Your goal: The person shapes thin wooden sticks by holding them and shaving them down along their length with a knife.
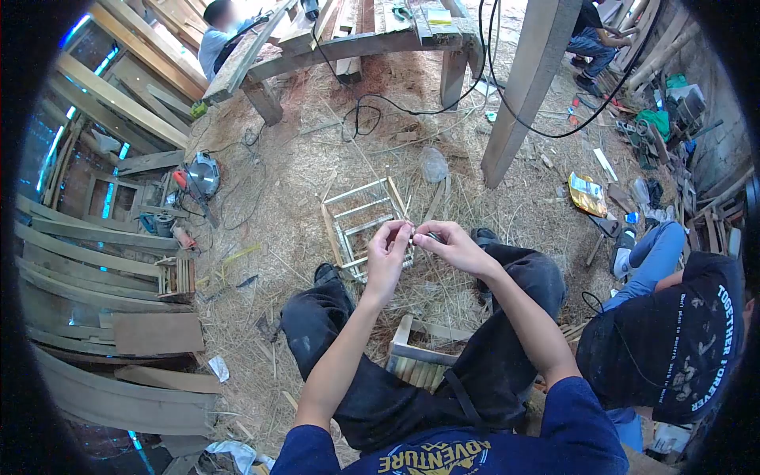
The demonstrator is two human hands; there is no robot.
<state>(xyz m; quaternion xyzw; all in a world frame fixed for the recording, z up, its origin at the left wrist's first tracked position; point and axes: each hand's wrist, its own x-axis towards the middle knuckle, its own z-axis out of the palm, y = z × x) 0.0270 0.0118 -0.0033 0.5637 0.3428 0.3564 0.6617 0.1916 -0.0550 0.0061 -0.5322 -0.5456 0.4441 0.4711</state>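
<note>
My left hand [386,255] and my right hand [453,247] meet in front of me above my knees, fingertips nearly touching. The fingers of both are pinched closed. Something small and dark shows at the right fingertips, too small to name; what the left fingers hold is hidden. Below and beyond the hands, a small slatted wooden frame [360,192] rests on the ground, partly covered by the left hand. Between my legs is a low wooden piece with bamboo slats [418,372].
A person in a black shirt [661,340] sits close on my right. Ahead are a wooden workbench [340,49], a slanted post [526,95] and hanging black cable. A circular saw [202,176] and stacked boards [87,257] are at left. A yellow bag [587,194] lies right, amid straw and shavings.
</note>
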